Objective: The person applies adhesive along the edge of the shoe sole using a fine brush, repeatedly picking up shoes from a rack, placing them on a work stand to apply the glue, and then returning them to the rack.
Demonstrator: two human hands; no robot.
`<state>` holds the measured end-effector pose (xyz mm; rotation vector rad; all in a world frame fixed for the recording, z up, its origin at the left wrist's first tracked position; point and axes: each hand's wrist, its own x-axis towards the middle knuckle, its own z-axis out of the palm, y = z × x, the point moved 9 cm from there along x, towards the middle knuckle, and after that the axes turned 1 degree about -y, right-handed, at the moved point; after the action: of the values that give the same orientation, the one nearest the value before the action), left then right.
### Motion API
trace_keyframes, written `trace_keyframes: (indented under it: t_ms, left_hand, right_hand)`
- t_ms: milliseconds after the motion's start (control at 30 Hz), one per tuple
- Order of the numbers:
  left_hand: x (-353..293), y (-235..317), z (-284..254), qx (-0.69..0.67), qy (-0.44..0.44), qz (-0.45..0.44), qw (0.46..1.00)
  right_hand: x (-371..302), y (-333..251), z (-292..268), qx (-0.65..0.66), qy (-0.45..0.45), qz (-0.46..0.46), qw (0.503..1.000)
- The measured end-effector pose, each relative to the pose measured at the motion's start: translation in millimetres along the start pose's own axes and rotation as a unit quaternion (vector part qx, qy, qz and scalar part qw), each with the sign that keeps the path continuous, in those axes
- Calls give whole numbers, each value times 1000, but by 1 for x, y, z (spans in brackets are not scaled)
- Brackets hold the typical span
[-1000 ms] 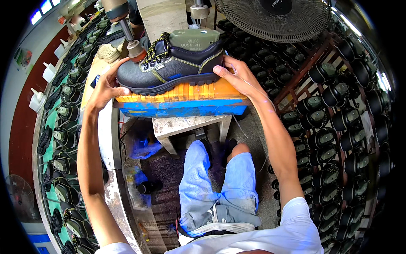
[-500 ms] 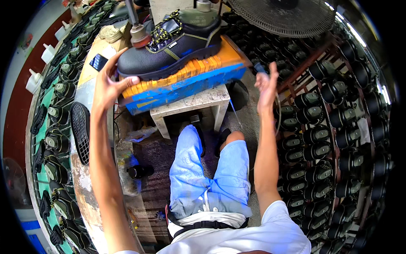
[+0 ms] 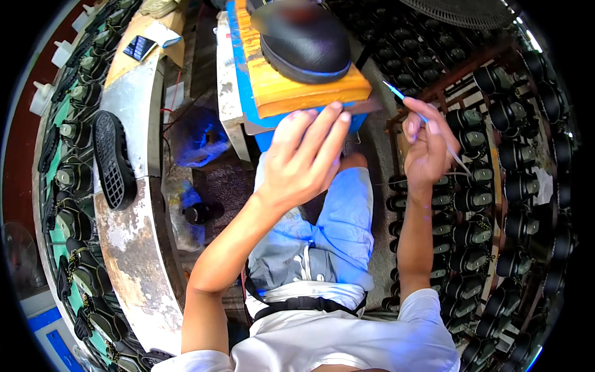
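A black leather shoe (image 3: 313, 53) rests on the orange-yellow block (image 3: 313, 93) on top of a blue base (image 3: 245, 74), its rounded toe pointing toward me and right. The shoe's upper part is smeared or cut off by the top edge. My left hand (image 3: 304, 155) is open, palm down, fingers stretched out at the near edge of the block. To the right, my right hand (image 3: 427, 146) is closed around a thin pen-like tool (image 3: 396, 92), pale blue with a narrow tip directed up and left. A pale cord or tube (image 3: 460, 162) trails behind that hand.
At left runs a worn bench (image 3: 139, 248) with a loose black sole (image 3: 113, 160) and a phone (image 3: 139, 48). Beyond it, several shoes (image 3: 74, 173) line a green conveyor. Racks of black shoes (image 3: 468, 198) fill the right side. A fan (image 3: 462, 9) stands at the upper right.
The shoe and its block have turned, the toe swinging from left toward me. My left hand has left the toe and moved right to the block's near edge. My right hand has moved right.
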<state>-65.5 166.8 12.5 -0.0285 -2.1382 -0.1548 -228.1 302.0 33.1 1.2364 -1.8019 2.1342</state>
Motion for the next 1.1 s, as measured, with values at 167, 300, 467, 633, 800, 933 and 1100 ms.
trace_keyframes:
  t_ms: [167, 300, 467, 633, 800, 933, 1100]
  left_hand:
    - [10, 30, 46, 65, -39, -11, 997]
    - [9, 41, 81, 130, -56, 37, 989]
    - [3, 39, 82, 141, -73, 57, 986]
    - [4, 24, 40, 63, 6, 22, 998]
    - [-2, -18, -12, -43, 36, -24, 998]
    - [-24, -65, -50, -70, 123, -42, 989]
    - [-51, -138, -75, -99, 214, -127, 963]
  right_hand:
    - [10, -81, 66, -266, -147, -212, 929]
    - [21, -78, 94, -286, -190, -283, 895]
    - [24, -70, 101, -366, -186, -282, 867]
    - [18, -78, 94, -378, -176, -302, 857]
    - [17, -81, 106, -311, -201, -261, 891]
    - [21, -67, 126, -198, -220, -227, 928]
    - [27, -36, 166, -132, -177, -280, 934]
